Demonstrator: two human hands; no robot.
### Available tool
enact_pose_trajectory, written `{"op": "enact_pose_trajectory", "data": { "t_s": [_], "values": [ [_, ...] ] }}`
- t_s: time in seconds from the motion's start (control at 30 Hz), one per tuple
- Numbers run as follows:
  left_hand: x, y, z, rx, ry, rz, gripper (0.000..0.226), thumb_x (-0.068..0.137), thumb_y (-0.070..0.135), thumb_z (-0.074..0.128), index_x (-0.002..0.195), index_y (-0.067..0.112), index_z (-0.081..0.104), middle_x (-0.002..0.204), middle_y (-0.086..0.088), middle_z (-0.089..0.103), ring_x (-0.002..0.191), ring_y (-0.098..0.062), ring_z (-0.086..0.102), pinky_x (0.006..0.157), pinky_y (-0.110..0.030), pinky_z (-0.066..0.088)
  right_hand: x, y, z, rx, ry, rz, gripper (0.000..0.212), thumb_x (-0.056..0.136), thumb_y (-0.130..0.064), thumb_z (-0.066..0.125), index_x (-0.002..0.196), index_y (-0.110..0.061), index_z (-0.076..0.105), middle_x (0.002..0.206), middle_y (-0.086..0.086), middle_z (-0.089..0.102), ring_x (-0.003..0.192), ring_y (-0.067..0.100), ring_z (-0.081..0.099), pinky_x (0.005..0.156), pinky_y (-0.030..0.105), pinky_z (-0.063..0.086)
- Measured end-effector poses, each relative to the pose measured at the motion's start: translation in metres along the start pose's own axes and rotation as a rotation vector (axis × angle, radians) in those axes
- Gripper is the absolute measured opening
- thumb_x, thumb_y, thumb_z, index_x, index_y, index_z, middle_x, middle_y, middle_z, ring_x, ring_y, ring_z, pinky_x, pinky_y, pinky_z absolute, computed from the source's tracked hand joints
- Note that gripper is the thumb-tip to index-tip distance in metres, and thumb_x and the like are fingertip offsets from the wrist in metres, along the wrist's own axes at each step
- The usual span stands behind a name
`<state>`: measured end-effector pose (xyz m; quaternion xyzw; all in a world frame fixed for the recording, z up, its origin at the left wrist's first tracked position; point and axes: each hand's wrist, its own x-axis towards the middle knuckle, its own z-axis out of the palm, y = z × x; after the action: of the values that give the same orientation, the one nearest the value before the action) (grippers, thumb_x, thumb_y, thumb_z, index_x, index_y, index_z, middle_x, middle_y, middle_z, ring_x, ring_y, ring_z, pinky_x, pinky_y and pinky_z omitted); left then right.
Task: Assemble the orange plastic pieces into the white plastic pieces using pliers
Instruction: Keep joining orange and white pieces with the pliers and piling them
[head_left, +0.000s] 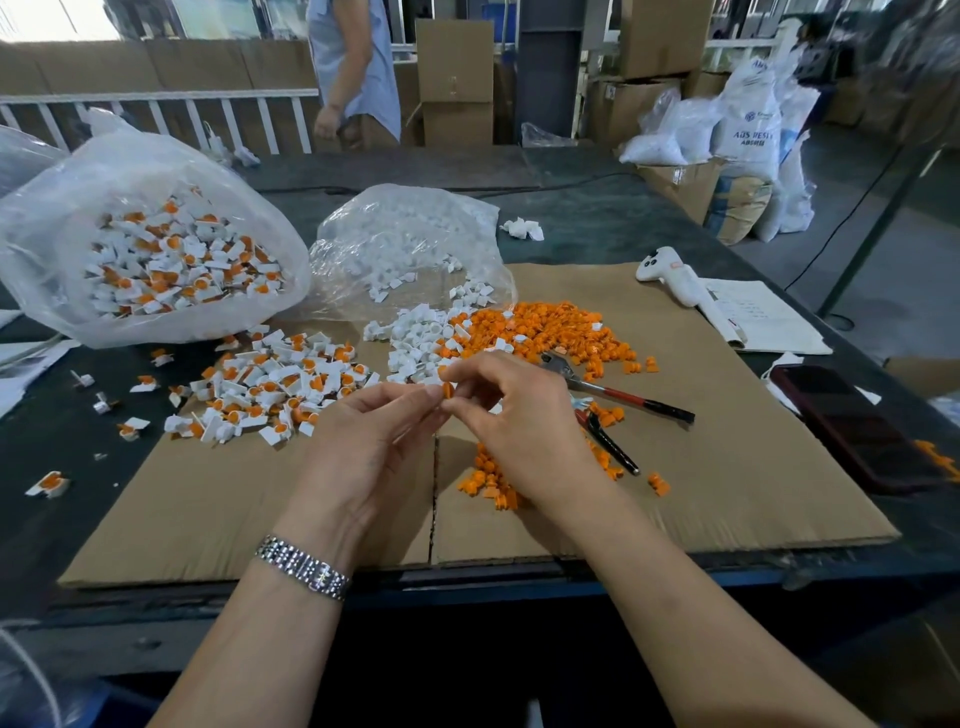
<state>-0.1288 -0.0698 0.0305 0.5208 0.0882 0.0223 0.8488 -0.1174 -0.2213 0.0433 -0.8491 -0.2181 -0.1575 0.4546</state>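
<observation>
A dark bench (597, 218) runs across the room, and a flattened cardboard sheet (753, 467) covers the stretch under both hands. Beyond the left hand and off to its left, a large clear plastic bag (156, 171) lies open, full of finished white-and-orange parts. A smaller clear bag (410, 234) of white pieces sits straight beyond the hands, its mouth spilling a heap of white plastic pieces (415, 338) onto the cardboard. Just beyond the right hand spreads the pile of orange plastic pieces (550, 327); a smaller scatter of the same lies beneath that wrist. To the left of the left hand lies a heap of assembled pieces (270, 384), with a few strays out on the bare bench.

The pliers (618, 395), red and black at the handles, lie on the cardboard just right of the right hand, untouched, handles splayed apart. Farther right are a white handheld controller (670, 270), an open notebook (763, 317) and a dark phone (852, 426).

The left hand (363, 441), with a metal watch (304, 566) at its wrist, and the right hand (514, 415) meet fingertip to fingertip above the cardboard. Both have fingers curled, pinching one small orange piece (448, 389) between them; whether a white piece is also there I cannot tell.
</observation>
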Motion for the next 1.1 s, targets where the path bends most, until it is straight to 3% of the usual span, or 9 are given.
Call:
{"op": "enact_pose_trajectory", "data": {
  "t_s": [0.13,0.27,0.37,0.5,0.57,0.63,0.8,0.97,1.1],
  "values": [
    [0.002,0.001,-0.003,-0.036,0.017,-0.05,0.007,0.067,0.004,0.082,0.074,0.003,0.081,0.097,-0.022,0.078,0.094,-0.029,0.078,0.077,-0.025,0.062,0.003,0.017,-0.009,-0.014,-0.028,0.075,0.024,0.094,-0.011,0.068,0.117,-0.018,0.067,0.096,-0.007,0.066,0.088,0.004,0.062,0.084,0.017,0.052],
    [0.004,0.001,-0.009,-0.007,0.058,-0.077,0.015,0.064,0.012,0.088,0.078,0.01,0.084,0.096,-0.014,0.079,0.091,-0.024,0.078,0.07,-0.023,0.061,0.014,0.054,-0.034,-0.573,-0.021,0.319,0.035,0.097,-0.033,0.061,0.126,-0.014,0.056,0.123,0.006,0.058,0.116,0.023,0.054,0.099,0.04,0.046],
    [0.004,-0.002,-0.007,-0.007,0.081,-0.072,0.019,0.061,0.016,0.089,0.078,0.013,0.083,0.089,-0.008,0.079,0.079,-0.017,0.077,0.061,-0.02,0.059,0.019,0.07,-0.049,-0.837,-0.222,0.534,0.056,0.093,-0.05,0.063,0.131,-0.011,0.052,0.136,0.013,0.051,0.128,0.032,0.046,0.104,0.049,0.04],
    [0.003,-0.003,-0.003,0.005,0.056,-0.063,0.009,0.065,0.016,0.085,0.073,0.018,0.083,0.084,-0.006,0.078,0.074,-0.016,0.076,0.058,-0.019,0.058,0.025,0.074,-0.052,-0.882,-0.353,0.532,0.053,0.092,-0.051,0.064,0.128,-0.012,0.057,0.133,0.014,0.053,0.128,0.033,0.047,0.105,0.05,0.041],
    [0.004,-0.001,-0.002,-0.016,0.063,-0.07,0.012,0.068,0.014,0.084,0.079,0.015,0.08,0.083,-0.007,0.078,0.074,-0.016,0.076,0.058,-0.02,0.059,0.026,0.072,-0.053,-0.865,-0.355,0.5,0.043,0.093,-0.045,0.063,0.118,-0.009,0.06,0.124,0.015,0.055,0.12,0.035,0.05,0.1,0.047,0.044],
    [0.005,0.002,-0.002,-0.037,0.071,-0.075,0.019,0.071,0.011,0.082,0.088,0.011,0.074,0.083,-0.008,0.077,0.072,-0.016,0.075,0.057,-0.02,0.059,0.026,0.066,-0.056,-0.781,-0.308,0.488,0.033,0.096,-0.038,0.058,0.104,-0.006,0.059,0.106,0.014,0.057,0.106,0.034,0.055,0.081,0.038,0.043],
    [0.008,0.005,0.003,-0.049,0.062,-0.05,0.008,0.088,0.006,0.073,0.087,0.01,0.067,0.08,-0.005,0.075,0.07,-0.013,0.073,0.056,-0.018,0.057,0.036,0.03,-0.073,-0.386,-0.28,0.529,0.018,0.096,-0.022,0.051,0.083,-0.01,0.055,0.072,0.007,0.057,0.064,0.02,0.057,0.057,0.032,0.042],
    [0.01,0.009,0.011,-0.042,0.052,0.031,0.013,0.094,0.006,0.069,0.085,0.012,0.064,0.076,0.0,0.073,0.069,-0.011,0.071,0.056,-0.018,0.054,0.038,-0.013,-0.064,-0.015,-0.588,0.57,0.017,0.099,-0.019,0.055,0.092,-0.005,0.061,0.079,0.009,0.07,0.07,0.021,0.068,0.075,0.038,0.058],
    [0.009,0.011,0.015,-0.03,0.081,0.084,0.014,0.094,0.007,0.07,0.082,0.013,0.065,0.075,0.0,0.074,0.068,-0.012,0.07,0.056,-0.019,0.054,0.034,-0.026,-0.045,0.014,-0.625,0.568,0.021,0.101,-0.022,0.054,0.105,-0.003,0.062,0.091,0.011,0.071,0.08,0.021,0.07,0.084,0.042,0.061]
  ]
}}
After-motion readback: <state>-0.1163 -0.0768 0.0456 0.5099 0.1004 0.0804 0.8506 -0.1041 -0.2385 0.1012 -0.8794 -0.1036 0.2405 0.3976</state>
